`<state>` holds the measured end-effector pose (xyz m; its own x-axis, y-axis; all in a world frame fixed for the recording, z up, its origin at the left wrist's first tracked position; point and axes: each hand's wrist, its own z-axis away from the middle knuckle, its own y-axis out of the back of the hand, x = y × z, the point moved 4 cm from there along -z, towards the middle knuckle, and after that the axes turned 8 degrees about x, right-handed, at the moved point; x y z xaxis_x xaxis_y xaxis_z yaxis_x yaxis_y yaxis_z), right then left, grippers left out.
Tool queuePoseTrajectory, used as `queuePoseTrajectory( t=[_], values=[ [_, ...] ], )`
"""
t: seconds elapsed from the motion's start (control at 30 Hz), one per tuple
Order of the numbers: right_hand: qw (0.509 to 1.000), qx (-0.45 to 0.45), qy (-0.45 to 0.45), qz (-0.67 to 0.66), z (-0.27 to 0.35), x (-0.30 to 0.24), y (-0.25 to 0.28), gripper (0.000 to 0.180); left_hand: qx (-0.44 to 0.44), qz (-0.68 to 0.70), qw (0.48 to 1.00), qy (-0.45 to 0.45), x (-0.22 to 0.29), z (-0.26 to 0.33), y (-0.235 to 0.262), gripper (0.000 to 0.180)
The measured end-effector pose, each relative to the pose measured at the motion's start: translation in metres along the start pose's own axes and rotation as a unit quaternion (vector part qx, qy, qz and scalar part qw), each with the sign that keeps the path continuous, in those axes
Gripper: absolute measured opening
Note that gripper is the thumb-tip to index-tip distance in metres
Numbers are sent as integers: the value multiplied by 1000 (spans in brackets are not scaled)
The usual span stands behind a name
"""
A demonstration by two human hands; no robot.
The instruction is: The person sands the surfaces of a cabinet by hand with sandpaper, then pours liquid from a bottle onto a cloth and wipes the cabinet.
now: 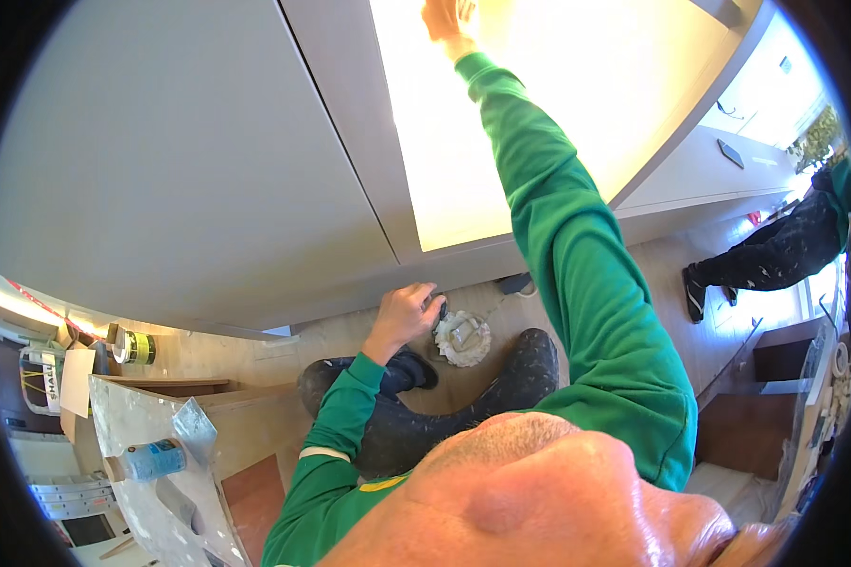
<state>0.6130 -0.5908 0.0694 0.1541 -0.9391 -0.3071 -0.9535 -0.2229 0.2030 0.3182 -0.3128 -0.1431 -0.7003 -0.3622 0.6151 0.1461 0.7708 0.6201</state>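
My right arm, in a green sleeve, reaches up into a brightly lit cabinet recess (444, 180). My right hand (452, 21) is at the top edge against the glare; its fingers are partly cut off and washed out, so any held thing is hidden. Low in front of the cabinet, my left hand (407, 317) has bent fingers closed by a small dark piece at the side of a round tub of white paste (463, 338). What those fingers grip cannot be made out. The tub is between my bent knees, close to the floor.
A large grey panel (180, 170) rises at the left. Beside me stands a paint-spattered board (151, 425) with a blue-labelled bottle (153, 460). A tin (134, 347) sits farther left. At right, another person in spattered dark trousers (775, 246) stands near a wooden unit (775, 397).
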Motion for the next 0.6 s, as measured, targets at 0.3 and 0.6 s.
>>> queuePoseTrajectory(
  t=[0.3,0.6],
  values=[
    [995,-21,31,97,10,43,55,66,3,23,999,38,-6,3,-2,26],
    [963,-123,238,2,-78,-106,-19,58,19,-41,999,-6,1,-7,-4,26]
  ],
)
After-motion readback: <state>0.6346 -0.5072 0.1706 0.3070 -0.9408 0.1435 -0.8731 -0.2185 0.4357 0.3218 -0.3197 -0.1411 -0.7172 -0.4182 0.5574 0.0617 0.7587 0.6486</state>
